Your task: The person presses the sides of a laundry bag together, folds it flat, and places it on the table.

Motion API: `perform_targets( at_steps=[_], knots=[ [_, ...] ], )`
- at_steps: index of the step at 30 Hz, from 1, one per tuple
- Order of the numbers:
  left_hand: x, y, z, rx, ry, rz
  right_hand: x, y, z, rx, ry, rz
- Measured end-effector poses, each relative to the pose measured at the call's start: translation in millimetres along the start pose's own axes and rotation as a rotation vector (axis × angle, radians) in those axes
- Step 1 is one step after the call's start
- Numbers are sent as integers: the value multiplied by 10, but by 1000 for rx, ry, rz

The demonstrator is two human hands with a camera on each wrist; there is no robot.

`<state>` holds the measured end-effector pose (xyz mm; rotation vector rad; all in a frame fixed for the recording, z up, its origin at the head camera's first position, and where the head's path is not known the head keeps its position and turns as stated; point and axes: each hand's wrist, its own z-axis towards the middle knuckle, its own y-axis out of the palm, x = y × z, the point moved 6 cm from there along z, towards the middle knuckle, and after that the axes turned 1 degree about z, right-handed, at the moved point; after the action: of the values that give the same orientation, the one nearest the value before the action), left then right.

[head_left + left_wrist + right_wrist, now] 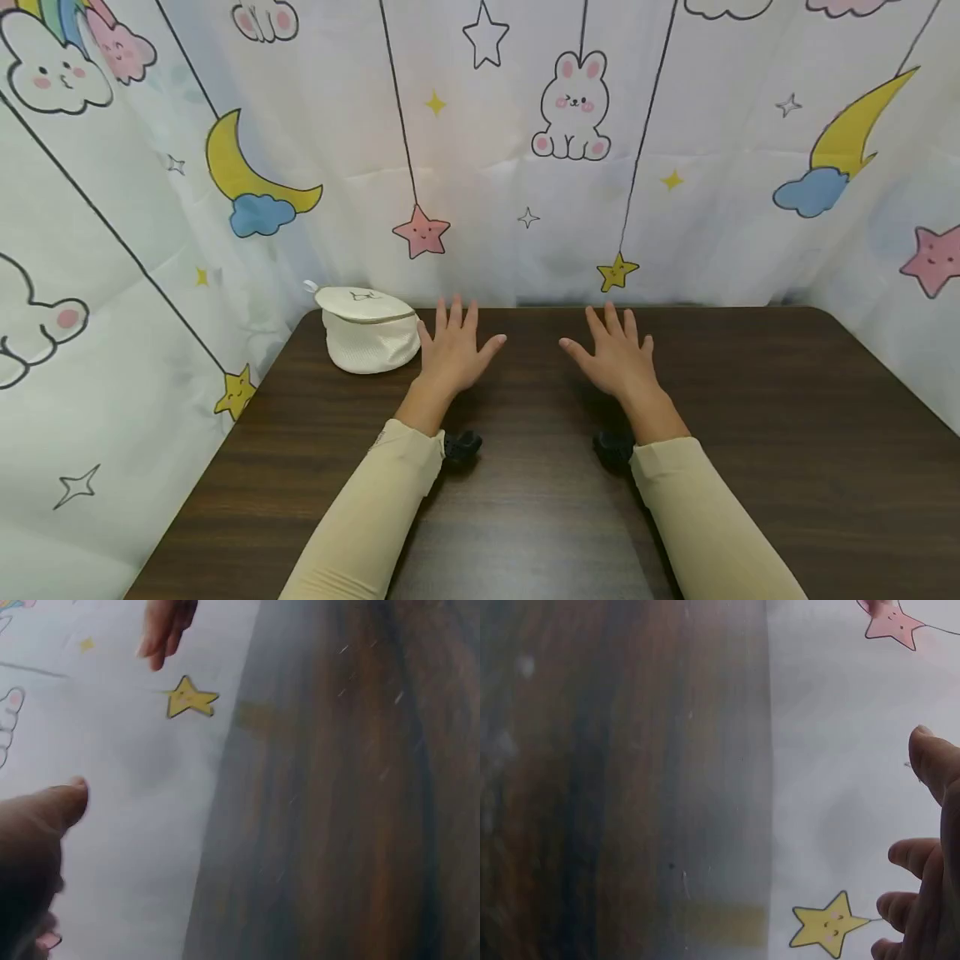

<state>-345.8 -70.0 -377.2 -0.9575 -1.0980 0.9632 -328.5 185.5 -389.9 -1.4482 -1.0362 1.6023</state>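
With fingers spread and straight, the left hand [452,354] is held over the far part of the dark wooden table [540,517]. Just left of it sits a cream-white pouch [369,337] with a flap-like top and a small tab; in the head view its right edge meets the hand's outline, and I cannot tell whether they touch. The right hand [618,360] is also spread, its thumb pointing toward the left one, and holds nothing. In the left wrist view the left thumb [49,810] shows; the right wrist view shows the right hand's fingers [915,859].
A white curtain [495,125] printed with moons, stars and rabbits hangs behind the table and along both sides. Dark wrist cameras [462,447] are strapped under both cream sleeves. The pouch stands near the table's far left corner.
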Motion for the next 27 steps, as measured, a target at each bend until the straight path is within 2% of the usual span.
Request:
perform_targets(
  at_steps=[2, 3, 5, 7, 9, 11, 13, 15, 18, 20, 23, 27],
  knots=[
    [-117, -145, 2, 120, 0, -45, -13, 29, -11, -3, -5, 6],
    [-209, -240, 6, 203, -4, -69, -22, 42, -13, -4, -8, 11],
    [-442, -465, -10, 393, -53, -130, -66, 60, -9, -6, -17, 22],
    [-715, -683, -49, 570, -134, -204, -148, 73, 10, -7, -35, 32],
    [-997, -821, -102, 710, -231, -301, -250, 88, 42, -14, -52, 34],
    [-1249, -869, -160, 774, -349, -421, -361, 117, 76, -24, -70, 26],
    [-1463, -837, -196, 777, -453, -581, -477, 152, 109, -36, -91, 16],
    [-1603, -719, -200, 726, -546, -805, -560, 170, 130, -44, -106, 5],
    [-1697, -530, -187, 621, -643, -1166, -670, 203, 157, -53, -128, -5],
    [-1696, -455, -179, 560, -682, -1354, -720, 223, 163, -60, -132, 0],
    [-1658, -426, -162, 510, -705, -1505, -761, 245, 159, -72, -131, 25],
    [-1545, -432, -108, 442, -671, -1618, -742, 269, 156, -86, -126, 96]
  ],
)
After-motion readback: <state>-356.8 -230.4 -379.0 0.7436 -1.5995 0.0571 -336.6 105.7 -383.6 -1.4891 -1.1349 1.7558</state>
